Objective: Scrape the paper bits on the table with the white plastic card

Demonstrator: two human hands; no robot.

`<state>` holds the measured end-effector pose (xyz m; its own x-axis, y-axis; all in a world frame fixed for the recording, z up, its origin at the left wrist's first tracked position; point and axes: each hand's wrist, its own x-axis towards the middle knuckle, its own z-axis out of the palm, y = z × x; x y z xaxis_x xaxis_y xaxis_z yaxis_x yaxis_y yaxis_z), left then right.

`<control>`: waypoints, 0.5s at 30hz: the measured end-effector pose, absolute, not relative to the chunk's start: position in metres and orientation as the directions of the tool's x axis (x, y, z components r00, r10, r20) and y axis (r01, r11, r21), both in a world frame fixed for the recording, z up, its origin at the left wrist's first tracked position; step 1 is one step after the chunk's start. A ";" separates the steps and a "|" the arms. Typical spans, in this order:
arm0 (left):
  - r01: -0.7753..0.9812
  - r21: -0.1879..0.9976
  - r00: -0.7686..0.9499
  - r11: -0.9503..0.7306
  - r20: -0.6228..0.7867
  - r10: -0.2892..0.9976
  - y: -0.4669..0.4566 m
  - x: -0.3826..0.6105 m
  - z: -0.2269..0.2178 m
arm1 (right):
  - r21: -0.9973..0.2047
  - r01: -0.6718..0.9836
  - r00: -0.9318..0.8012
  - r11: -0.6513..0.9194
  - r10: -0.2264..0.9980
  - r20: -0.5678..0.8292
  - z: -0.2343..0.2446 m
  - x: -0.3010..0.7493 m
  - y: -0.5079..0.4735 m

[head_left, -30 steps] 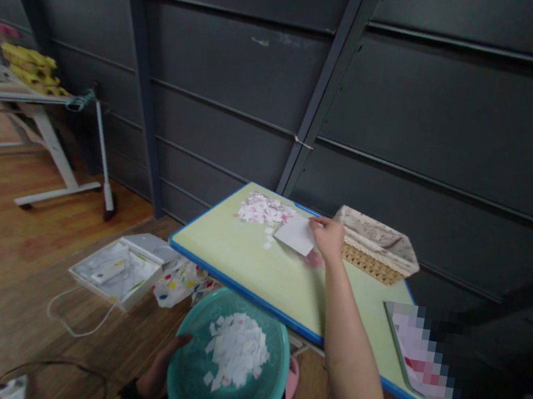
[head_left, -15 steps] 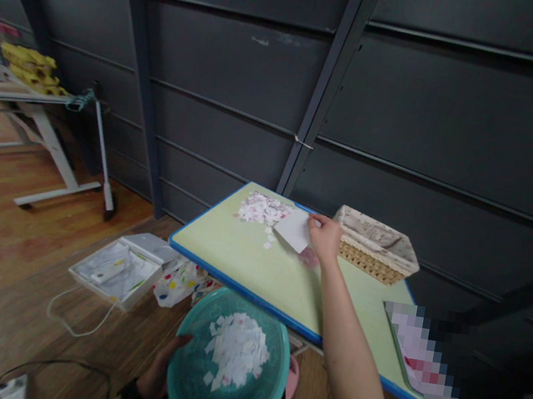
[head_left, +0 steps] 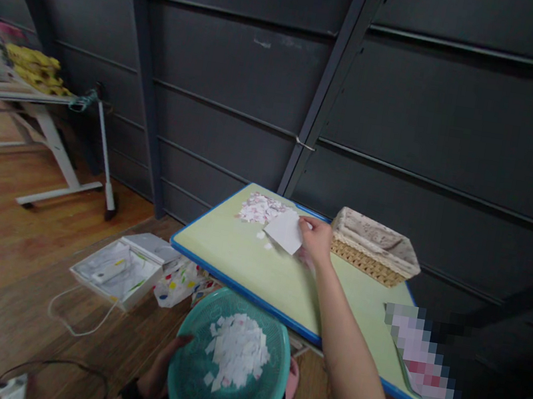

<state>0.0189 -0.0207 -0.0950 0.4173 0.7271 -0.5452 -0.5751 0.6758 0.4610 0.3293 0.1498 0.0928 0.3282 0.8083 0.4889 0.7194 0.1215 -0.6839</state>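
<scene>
Between the fingers of my right hand (head_left: 315, 239) is a white card (head_left: 286, 231), tilted over the table just beside a heap of paper scraps (head_left: 261, 208). Two small scraps lie loose in front of the heap. My left hand (head_left: 160, 365) grips the left rim of a green plastic basket (head_left: 181, 382), its thumb over the edge and the other fingers hidden. Inside the basket lies a pile of torn white paper pieces (head_left: 240, 350). The basket is against the near edge of the pale green table (head_left: 228, 247) with its blue border.
A cloth-lined wicker basket (head_left: 372, 263) stands at the table's back right. Blurred-out papers (head_left: 422, 366) lie at its right end. On the floor to the left are an open white box (head_left: 116, 270), a dotted plastic bag (head_left: 179, 283) and a power strip (head_left: 11, 387) with cables.
My right hand has moved a little to the left with the card, bringing it nearer the scraps on the table. My left hand and the green basket stay in place.
</scene>
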 end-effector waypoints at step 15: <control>-0.546 0.533 0.298 0.647 -0.598 0.744 -0.021 0.023 -0.069 | -0.752 0.640 0.212 0.159 0.904 0.371 0.107 0.341 0.140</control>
